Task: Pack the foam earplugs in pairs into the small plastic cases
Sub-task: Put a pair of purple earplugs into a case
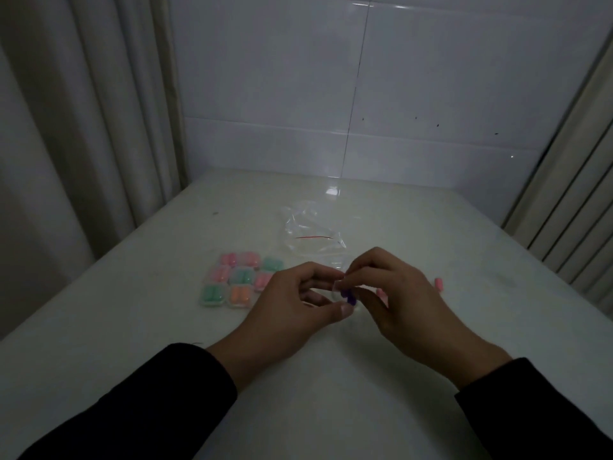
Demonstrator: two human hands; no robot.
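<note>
Both hands meet above the middle of the white table (132, 327). My left hand (288, 303) pinches a small clear plastic case (341, 293) between thumb and fingers. Purple earplugs (348, 296) sit in that case. My right hand (398, 293) has its fingertips on the case's top edge from the right. Several filled cases (237, 280) with pink, green and orange earplugs lie in a block to the left of my left hand. Loose pink earplugs lie beside my right hand, one at the right (439, 283) and one half hidden under my fingers (381, 294).
An empty clear zip bag (311, 232) with a red seal line lies behind my hands. A white tiled wall closes the far side. Curtains hang at the left and a ribbed frame stands at the right.
</note>
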